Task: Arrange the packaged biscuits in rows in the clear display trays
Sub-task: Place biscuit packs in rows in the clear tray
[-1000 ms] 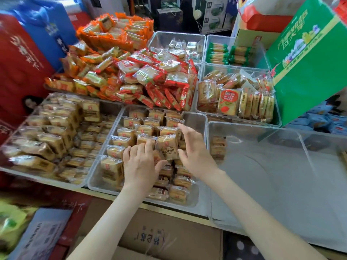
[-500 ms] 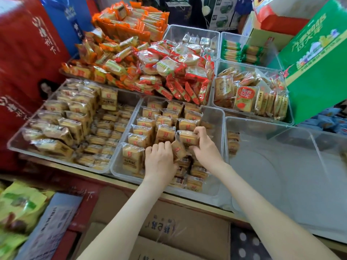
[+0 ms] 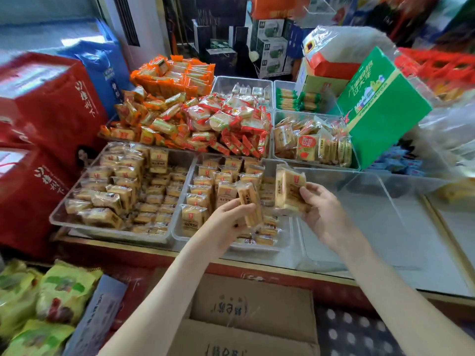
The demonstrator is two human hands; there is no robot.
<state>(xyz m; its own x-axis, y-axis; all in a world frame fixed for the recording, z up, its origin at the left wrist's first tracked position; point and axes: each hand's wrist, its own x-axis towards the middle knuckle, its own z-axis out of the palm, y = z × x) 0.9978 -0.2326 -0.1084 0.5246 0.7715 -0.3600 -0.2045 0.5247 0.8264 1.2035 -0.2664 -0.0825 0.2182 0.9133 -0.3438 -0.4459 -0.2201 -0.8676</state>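
A shop counter with a pale top and a wooden front edge [image 3: 282, 269] carries several clear plastic display trays. The middle clear tray [image 3: 177, 232] holds tan packaged biscuits [image 3: 205, 181] standing in rows at its far end, with more lying loose near its front. The person's left hand [image 3: 226, 219] grips one clear-wrapped biscuit packet [image 3: 250, 204] upright over this tray. The right hand [image 3: 323, 211], apart from the left, pinches a second biscuit packet [image 3: 289, 188] above the tray's right rim. A left clear tray [image 3: 102, 230] holds similar packets, and a large clear tray [image 3: 359, 222] sits to the right. Behind lie heaped orange and red snack packets [image 3: 195, 116], red gift boxes [image 3: 56, 111] and a green carton [image 3: 380, 106]. A brown cardboard box [image 3: 252, 312] stands below the counter.
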